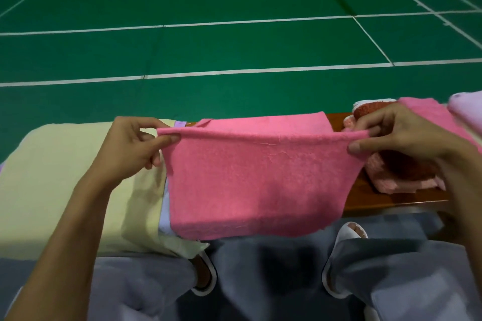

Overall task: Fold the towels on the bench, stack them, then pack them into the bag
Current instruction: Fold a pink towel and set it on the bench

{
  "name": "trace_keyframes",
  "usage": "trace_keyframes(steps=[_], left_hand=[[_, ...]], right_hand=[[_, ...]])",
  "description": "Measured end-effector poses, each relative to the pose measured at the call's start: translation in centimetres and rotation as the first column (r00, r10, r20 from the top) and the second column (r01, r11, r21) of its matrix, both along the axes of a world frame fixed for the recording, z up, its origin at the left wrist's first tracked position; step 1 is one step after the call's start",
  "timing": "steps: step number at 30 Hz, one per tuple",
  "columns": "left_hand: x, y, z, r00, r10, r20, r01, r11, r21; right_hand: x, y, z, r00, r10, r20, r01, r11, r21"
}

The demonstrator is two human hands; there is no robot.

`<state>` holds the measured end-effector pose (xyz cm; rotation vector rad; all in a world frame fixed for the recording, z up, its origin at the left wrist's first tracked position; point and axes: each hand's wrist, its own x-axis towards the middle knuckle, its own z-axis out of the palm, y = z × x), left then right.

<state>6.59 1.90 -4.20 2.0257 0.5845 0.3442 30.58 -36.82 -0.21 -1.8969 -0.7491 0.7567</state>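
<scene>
pink towel stretched between two hands

the pink towel (260, 177) is held over the bench (378, 199), its folded top edge running left to right and its near half hanging toward the knees. the left hand (133, 146) and right hand (399, 133) each pinch a top corner, thumbs on the near side. a pale yellow towel (65, 177) lies to the left and a reddish towel heap (396, 169) to the right. the green court floor (234, 47) with white lines stretches beyond.

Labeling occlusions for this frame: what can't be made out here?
Head view only.
1. Bench: mostly covered by the held pink towel.
2. Red-and-pink towel pile: count unclear, right hand in front.
3. Lilac towel: cut off by right edge.
4. Pale yellow fabric: bag or towel unclear; left hand and forearm overlap it.
</scene>
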Motion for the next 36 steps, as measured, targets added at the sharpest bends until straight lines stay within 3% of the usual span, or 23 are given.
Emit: trace_keyframes(steps=[2,4,7,9,14,16,18,22,24,26,28,30,33,36], left_hand=[[0.4,0.2,0.2,1.000,-0.009,0.021,0.010,0.996,-0.084],[1.1,-0.1,0.3,0.998,-0.006,0.062,0.016,0.985,-0.171],[3.2,-0.2,-0.1,0.982,0.072,0.173,-0.023,0.962,-0.272],[4.7,0.2,-0.2,0.945,0.165,0.282,-0.076,0.951,-0.301],[6.0,1.4,2.0,0.751,0.307,0.584,-0.095,0.926,-0.365],[5.5,1.7,3.1,0.676,0.275,0.684,-0.071,0.948,-0.311],[4.4,1.6,3.6,0.674,0.208,0.709,-0.054,0.971,-0.234],[0.4,0.2,1.4,0.832,0.075,0.550,0.026,0.984,-0.174],[-1.9,0.0,0.0,0.945,-0.046,0.325,0.106,0.979,-0.172],[-3.4,0.1,-0.9,0.976,-0.216,0.011,0.216,0.968,-0.127],[-4.1,-0.2,-1.5,0.900,-0.375,-0.222,0.348,0.925,-0.153],[-4.3,-0.6,-1.8,0.800,-0.464,-0.380,0.416,0.886,-0.205],[-4.1,-1.0,-1.9,0.640,-0.532,-0.555,0.438,0.846,-0.305],[-3.1,-1.8,-1.8,0.536,-0.498,-0.681,0.418,0.858,-0.299]], right_hand=[[0.5,0.6,-0.2,0.996,-0.078,0.038,0.078,0.997,0.017],[1.1,1.8,-1.1,0.956,-0.227,0.184,0.222,0.974,0.045],[2.5,4.2,-2.5,0.746,-0.477,0.465,0.471,0.871,0.138],[2.8,5.6,-2.6,0.651,-0.592,0.475,0.531,0.802,0.273],[1.4,6.9,0.2,0.582,-0.708,0.400,0.371,0.668,0.645],[1.1,6.5,1.5,0.553,-0.737,0.388,0.291,0.607,0.739],[0.9,5.7,2.1,0.555,-0.734,0.391,0.249,0.596,0.764],[0.1,2.9,0.4,0.696,-0.569,0.438,0.228,0.754,0.617],[-0.7,1.2,-1.1,0.811,-0.391,0.435,0.196,0.883,0.427],[-1.3,-0.3,-2.3,0.893,-0.155,0.422,0.089,0.981,0.172],[-1.7,-1.1,-3.4,0.919,0.098,0.382,-0.058,0.992,-0.114],[-2.3,-1.4,-4.6,0.916,0.264,0.301,-0.171,0.938,-0.303],[-3.0,-1.2,-5.6,0.898,0.393,0.198,-0.290,0.867,-0.405],[-3.0,-1.0,-6.2,0.888,0.438,0.139,-0.328,0.816,-0.476]])
